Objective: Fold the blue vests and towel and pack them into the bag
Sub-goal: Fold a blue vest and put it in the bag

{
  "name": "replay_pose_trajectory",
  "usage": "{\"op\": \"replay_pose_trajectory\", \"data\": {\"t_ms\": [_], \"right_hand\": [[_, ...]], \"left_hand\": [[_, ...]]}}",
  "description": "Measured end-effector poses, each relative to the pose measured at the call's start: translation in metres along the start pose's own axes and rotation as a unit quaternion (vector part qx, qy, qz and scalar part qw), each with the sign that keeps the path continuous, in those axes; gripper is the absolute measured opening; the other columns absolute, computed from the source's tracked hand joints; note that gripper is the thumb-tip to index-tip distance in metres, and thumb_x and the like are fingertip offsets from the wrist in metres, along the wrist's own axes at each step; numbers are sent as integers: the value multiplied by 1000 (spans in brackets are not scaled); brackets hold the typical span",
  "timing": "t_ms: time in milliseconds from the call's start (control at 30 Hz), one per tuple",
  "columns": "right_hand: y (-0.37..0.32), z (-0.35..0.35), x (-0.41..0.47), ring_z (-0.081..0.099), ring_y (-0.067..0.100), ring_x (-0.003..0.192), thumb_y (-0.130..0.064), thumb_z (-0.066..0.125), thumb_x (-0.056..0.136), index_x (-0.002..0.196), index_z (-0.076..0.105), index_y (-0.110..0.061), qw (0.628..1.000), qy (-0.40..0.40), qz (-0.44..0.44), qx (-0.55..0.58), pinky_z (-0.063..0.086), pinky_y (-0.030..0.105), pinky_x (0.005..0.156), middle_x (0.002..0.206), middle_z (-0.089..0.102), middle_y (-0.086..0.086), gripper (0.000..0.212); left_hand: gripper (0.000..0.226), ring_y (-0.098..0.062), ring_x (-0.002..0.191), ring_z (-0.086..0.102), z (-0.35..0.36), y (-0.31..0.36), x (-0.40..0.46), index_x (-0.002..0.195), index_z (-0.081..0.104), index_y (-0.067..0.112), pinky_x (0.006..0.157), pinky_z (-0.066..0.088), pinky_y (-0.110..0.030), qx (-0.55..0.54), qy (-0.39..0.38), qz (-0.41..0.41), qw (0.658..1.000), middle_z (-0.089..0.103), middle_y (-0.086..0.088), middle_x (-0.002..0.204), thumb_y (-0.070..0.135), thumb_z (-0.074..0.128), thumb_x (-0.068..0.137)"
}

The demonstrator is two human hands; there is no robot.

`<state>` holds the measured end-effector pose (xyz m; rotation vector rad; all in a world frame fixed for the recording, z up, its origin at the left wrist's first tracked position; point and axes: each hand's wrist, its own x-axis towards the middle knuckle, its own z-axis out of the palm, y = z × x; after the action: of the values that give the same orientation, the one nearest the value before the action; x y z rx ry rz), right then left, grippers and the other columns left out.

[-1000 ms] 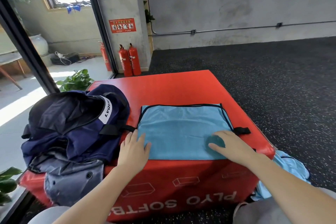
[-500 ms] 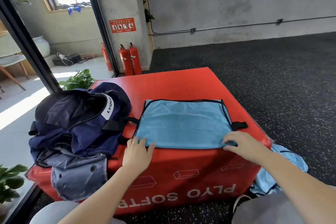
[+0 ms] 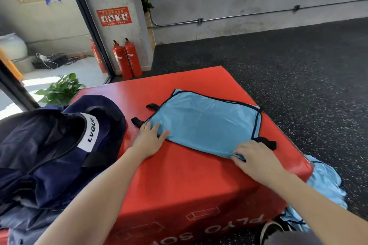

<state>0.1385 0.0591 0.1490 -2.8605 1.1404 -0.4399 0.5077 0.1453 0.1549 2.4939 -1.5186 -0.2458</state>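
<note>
Turning askew since before, the folded blue vest (image 3: 203, 123) lies under a flat left hand (image 3: 148, 139); right hand (image 3: 253, 160) pinches its corner.

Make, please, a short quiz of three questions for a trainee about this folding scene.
1. True or false: the blue vest lies inside the navy bag.
2. Which hand pinches the vest's near edge? A) left hand B) right hand
3. On what does the vest lie?

Key: 1 false, it lies beside the bag. 2 B. 3 the red plyo box.
</note>
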Motion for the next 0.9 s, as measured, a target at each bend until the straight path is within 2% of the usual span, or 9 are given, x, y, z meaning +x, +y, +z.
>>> {"op": "replay_pose_trajectory", "data": {"t_ms": [67, 133, 267, 333, 400, 500, 700, 800, 900], "right_hand": [[-9, 2, 8, 61, 20, 77, -47, 53, 87, 71, 65, -26, 1000, 11, 6, -1, 49, 36, 64, 72, 60, -9, 28], [-14, 3, 14, 61, 18, 76, -51, 46, 85, 77, 68, -27, 1000, 8, 4, 2, 51, 36, 65, 75, 61, -10, 34], [-18, -7, 23, 57, 7, 97, -51, 60, 87, 105, 63, -30, 997, -50, 22, 62, 49, 26, 84, 103, 60, -17, 28], [-16, -9, 25, 52, 2, 97, -51, 63, 88, 103, 56, -32, 994, -69, 31, 84, 48, 24, 86, 102, 55, -19, 25], [-16, -9, 29, 51, 3, 90, -49, 63, 87, 92, 53, -32, 993, -84, 31, 82, 48, 26, 81, 91, 52, -18, 20], [-19, -11, 34, 52, 7, 81, -44, 63, 87, 81, 54, -29, 991, -114, 41, 59, 49, 31, 74, 80, 51, -14, 19], [-40, -29, 40, 59, 12, 83, -43, 64, 89, 80, 60, -29, 983, -152, 100, 41, 49, 33, 71, 86, 64, -10, 17], [-68, -31, 40, 61, 14, 86, -40, 67, 87, 83, 64, -28, 981, -161, 97, 55, 43, 30, 68, 90, 67, -8, 14], [-109, -25, 42, 65, 19, 89, -37, 69, 85, 83, 68, -25, 979, -165, 77, 96, 51, 33, 75, 91, 71, -4, 13]], "left_hand": [[82, -29, 153, 5, -2, 1, 29, 158, 24, 17, 125, 12, -45, 20, -13, 23, 999, 16, -15, 164, 70, 31, 96], [82, -26, 154, 4, -4, 2, 55, 158, 23, 17, 125, 10, -43, 21, -27, 50, 998, 14, -13, 165, 70, 32, 96], [80, -20, 154, 3, -9, 4, 99, 159, 24, 19, 125, 7, -38, 22, -41, 85, 995, 13, -9, 166, 68, 35, 97], [77, -21, 154, 4, -10, 4, 111, 159, 25, 18, 125, 6, -37, 25, -41, 92, 995, 14, -9, 166, 65, 34, 99], [73, -23, 154, 6, -7, 5, 112, 157, 28, 17, 125, 9, -39, 23, -21, 100, 994, 17, -11, 165, 62, 35, 100], [67, -26, 154, 8, -1, 9, 90, 155, 32, 20, 124, 16, -45, 22, 16, 115, 993, 18, -11, 165, 59, 37, 101], [62, -21, 153, 11, -7, 24, -13, 154, 36, 26, 123, 21, -46, 9, 48, 197, 979, 16, -3, 166, 57, 38, 101], [58, -21, 153, 10, -7, 21, -72, 155, 34, 27, 121, 19, -41, -5, 49, 198, 979, 14, -1, 167, 50, 44, 102], [57, -22, 153, 14, -2, 6, -114, 154, 35, 29, 120, 21, -44, 2, 37, 164, 986, 16, -1, 166, 43, 49, 101]]}}
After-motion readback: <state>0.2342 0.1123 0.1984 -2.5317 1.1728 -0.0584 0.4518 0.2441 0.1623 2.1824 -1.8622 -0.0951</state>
